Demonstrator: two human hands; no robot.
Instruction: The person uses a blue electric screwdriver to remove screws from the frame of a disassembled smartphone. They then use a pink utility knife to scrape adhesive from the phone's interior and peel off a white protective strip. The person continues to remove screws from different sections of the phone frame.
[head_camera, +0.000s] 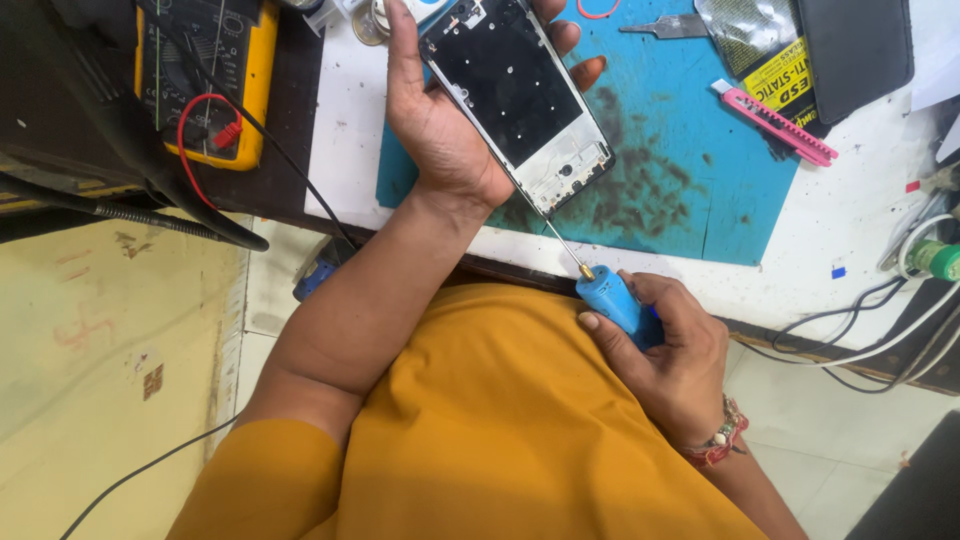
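My left hand (440, 120) grips an opened phone frame (515, 95) with a black inner panel, tilted above a blue work mat (680, 170). My right hand (670, 350) is closed around the blue handle of a screwdriver (612, 298). Its thin metal shaft runs up and left, and the tip meets the lower left edge of the phone frame, near my left wrist.
A yellow multimeter (205, 75) with red and black leads lies at the far left. A pink utility knife (775, 122), metal tweezers (665, 27) and a black pouch (855, 50) sit at the back right. White and black cables (880, 330) hang at the right table edge.
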